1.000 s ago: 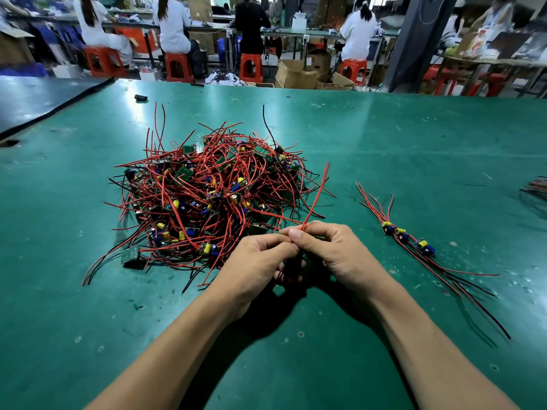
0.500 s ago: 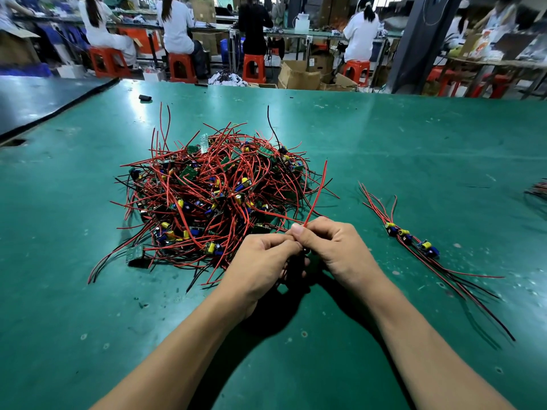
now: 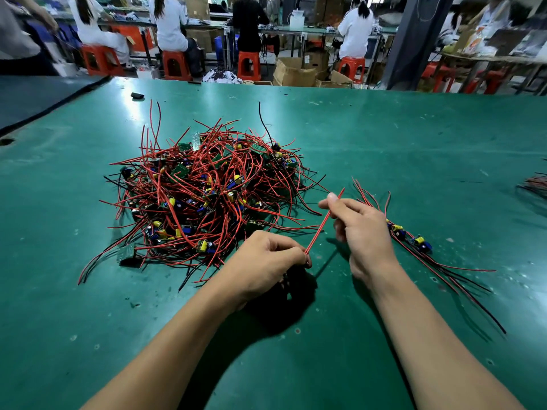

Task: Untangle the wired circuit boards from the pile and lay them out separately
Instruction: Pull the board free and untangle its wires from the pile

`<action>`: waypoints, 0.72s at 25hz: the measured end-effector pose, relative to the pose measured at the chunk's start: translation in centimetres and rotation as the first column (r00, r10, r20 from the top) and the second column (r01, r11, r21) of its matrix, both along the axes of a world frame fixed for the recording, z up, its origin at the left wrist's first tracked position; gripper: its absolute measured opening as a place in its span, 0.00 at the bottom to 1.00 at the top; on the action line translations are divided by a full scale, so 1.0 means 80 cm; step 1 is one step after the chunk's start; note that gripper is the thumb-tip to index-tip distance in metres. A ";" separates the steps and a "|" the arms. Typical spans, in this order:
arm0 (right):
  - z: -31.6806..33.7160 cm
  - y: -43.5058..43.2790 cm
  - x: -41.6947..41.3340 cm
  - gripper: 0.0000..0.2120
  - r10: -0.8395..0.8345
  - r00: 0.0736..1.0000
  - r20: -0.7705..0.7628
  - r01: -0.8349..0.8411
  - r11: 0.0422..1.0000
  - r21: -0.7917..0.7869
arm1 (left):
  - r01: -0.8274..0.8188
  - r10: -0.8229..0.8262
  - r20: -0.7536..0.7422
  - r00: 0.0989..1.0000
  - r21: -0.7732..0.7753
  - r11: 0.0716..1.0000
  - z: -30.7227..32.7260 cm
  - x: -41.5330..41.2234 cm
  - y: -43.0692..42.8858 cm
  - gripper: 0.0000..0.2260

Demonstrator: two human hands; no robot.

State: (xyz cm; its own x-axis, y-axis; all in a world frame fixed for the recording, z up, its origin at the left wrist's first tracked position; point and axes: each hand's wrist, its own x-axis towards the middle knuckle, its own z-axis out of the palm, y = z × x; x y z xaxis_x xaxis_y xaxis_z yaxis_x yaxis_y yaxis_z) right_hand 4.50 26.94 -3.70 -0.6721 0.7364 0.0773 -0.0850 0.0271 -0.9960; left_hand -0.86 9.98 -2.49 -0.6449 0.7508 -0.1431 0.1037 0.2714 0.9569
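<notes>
Dozens of small green circuit boards with red and black wires point(image 3: 207, 196) sit heaped at the left of the green table point(image 3: 414, 137). Beside them, the left hand point(image 3: 266, 261) pinches a thin red wire point(image 3: 322, 223) at its lower end. The wire slants up-right to the right hand point(image 3: 361, 229) — fingers point(image 3: 333, 199) clamped near its tip. Laid-out boards point(image 3: 411, 238) lie just beyond. No legible writing.

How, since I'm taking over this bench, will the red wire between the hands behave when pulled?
Probably flexible, slightly springy: the red wire runs straight between left hand and right hand. Likely light: a pinch holds it. Near the pile it may snag.
</notes>
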 end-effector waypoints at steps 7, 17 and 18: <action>0.017 -0.002 0.006 0.19 0.072 0.993 -0.091 -0.105 0.893 -0.437 | 0.042 -0.042 0.018 0.999 -0.008 0.999 -0.002 -0.006 -0.005 0.07; 0.025 0.002 0.012 0.21 0.077 0.983 -0.167 -0.169 0.737 -0.655 | 0.058 -0.058 0.012 0.998 -0.013 0.998 -0.004 -0.005 -0.009 0.07; 0.024 0.003 0.011 0.22 0.081 0.982 -0.171 -0.176 0.723 -0.668 | 0.057 -0.056 0.016 0.998 -0.014 0.998 -0.004 -0.005 -0.009 0.07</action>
